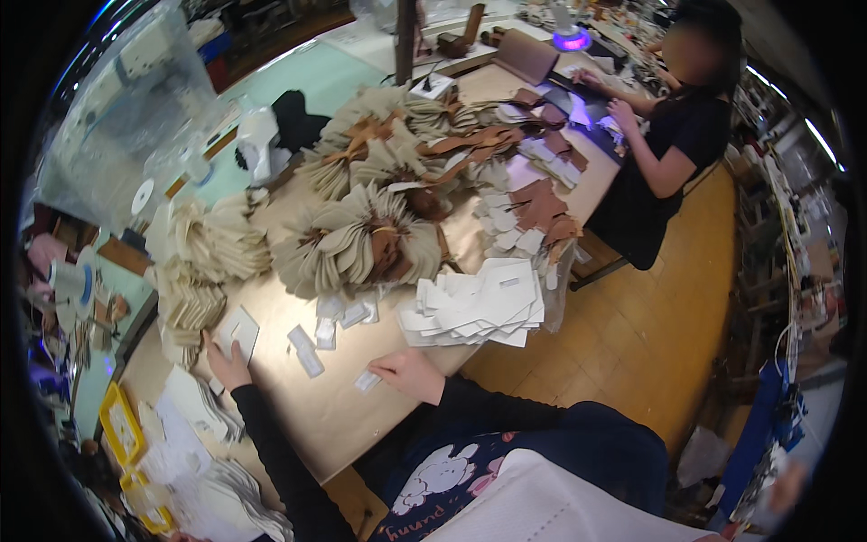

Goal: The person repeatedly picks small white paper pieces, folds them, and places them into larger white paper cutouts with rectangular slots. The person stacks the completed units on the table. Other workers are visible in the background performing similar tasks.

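My left hand (229,365) lies at the left side of the table with its index finger and thumb apart. The thumb touches or nearly touches a flat white cut piece (240,336) with a small slot-like mark. Closer to my body, my right hand (411,374) pinches a small whitish label (368,380) at its fingertips, low over the tabletop. Between the hands lies a narrow strip of similar labels (306,352). A small heap of more labels (327,327) sits just beyond it.
A fanned stack of white pieces (479,303) stands at the table's right edge. Beige bundles (357,239) with brown parts fill the middle; more beige stacks (190,303) line the left. Yellow trays (122,425) lie front left. A co-worker (673,144) sits far right beside a purple-lit lamp (571,38).
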Tool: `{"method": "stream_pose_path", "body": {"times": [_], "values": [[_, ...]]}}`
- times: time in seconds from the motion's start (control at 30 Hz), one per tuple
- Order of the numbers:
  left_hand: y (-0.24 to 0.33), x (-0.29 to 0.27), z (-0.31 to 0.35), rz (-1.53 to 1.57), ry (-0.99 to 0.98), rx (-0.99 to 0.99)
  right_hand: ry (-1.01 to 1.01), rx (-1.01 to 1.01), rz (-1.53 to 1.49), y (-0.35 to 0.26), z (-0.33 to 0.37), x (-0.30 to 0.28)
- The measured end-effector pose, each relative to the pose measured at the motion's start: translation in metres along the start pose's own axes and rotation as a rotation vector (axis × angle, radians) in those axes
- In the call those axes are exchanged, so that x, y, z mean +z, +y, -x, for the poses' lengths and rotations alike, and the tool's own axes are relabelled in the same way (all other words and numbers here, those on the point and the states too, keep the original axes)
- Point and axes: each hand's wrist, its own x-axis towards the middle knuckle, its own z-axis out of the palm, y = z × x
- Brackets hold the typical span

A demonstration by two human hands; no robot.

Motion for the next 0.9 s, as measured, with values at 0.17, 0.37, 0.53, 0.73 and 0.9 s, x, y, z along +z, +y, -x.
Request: {"method": "stream_pose_path", "body": {"times": [0.17,0.37,0.53,0.73,0.9], "values": [[-0.008,-0.003,-0.004,0.018,0.024,-0.103,0.031,-0.032,0.001,0.001,-0.001,0.002],[0.053,-0.050,0.027,0.247,0.191,0.093,-0.023,0.152,-0.117,-0.009,0.003,-0.012],[0.114,-0.115,0.068,0.711,-0.012,-0.056,-0.049,0.181,-0.301,-0.022,0.004,-0.041],[0.171,-0.098,0.127,0.749,-0.535,-0.125,-0.077,0.071,-0.558,-0.045,0.003,-0.051],[0.194,-0.067,0.163,0.718,-0.689,-0.181,-0.101,0.087,-0.388,-0.053,0.000,-0.047]]}}
